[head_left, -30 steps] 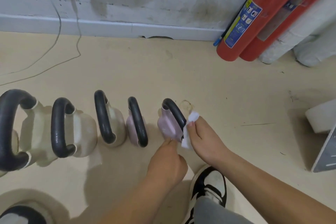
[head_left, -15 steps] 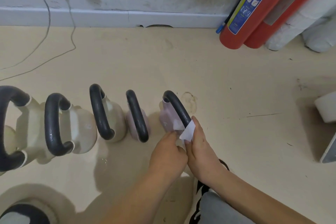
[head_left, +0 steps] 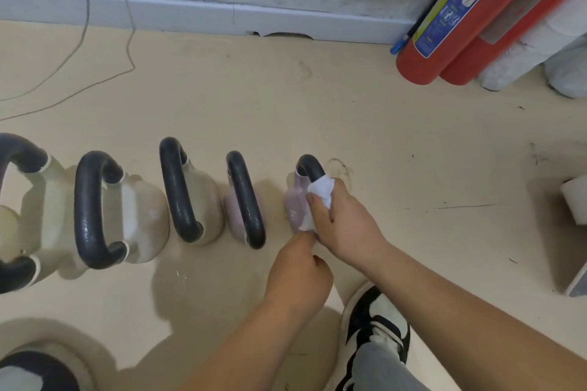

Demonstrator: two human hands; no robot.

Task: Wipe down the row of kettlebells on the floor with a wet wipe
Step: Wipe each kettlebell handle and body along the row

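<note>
Several kettlebells with black handles stand in a row on the beige floor. The rightmost is a small pink kettlebell [head_left: 294, 200]. My right hand [head_left: 344, 219] wraps a white wet wipe [head_left: 320, 192] around its black handle, fingers curled over the wipe and handle. My left hand [head_left: 298, 276] sits at the near base of that kettlebell, fingers curled; whether it touches the kettlebell is hidden. To the left stand another pink kettlebell [head_left: 244, 200] and a cream kettlebell [head_left: 190, 194], then larger cream ones [head_left: 104, 209].
Two red fire extinguishers [head_left: 444, 25] lean against the wall at the back right. A thin cable [head_left: 79, 51] trails over the floor at the back left. A white object [head_left: 575, 200] sits at the right edge. My shoe [head_left: 378, 324] is near the bottom.
My right hand has slid the wipe up along the pink kettlebell's handle and now wraps around it. The left hand stays at the base. The view has shifted closer.
</note>
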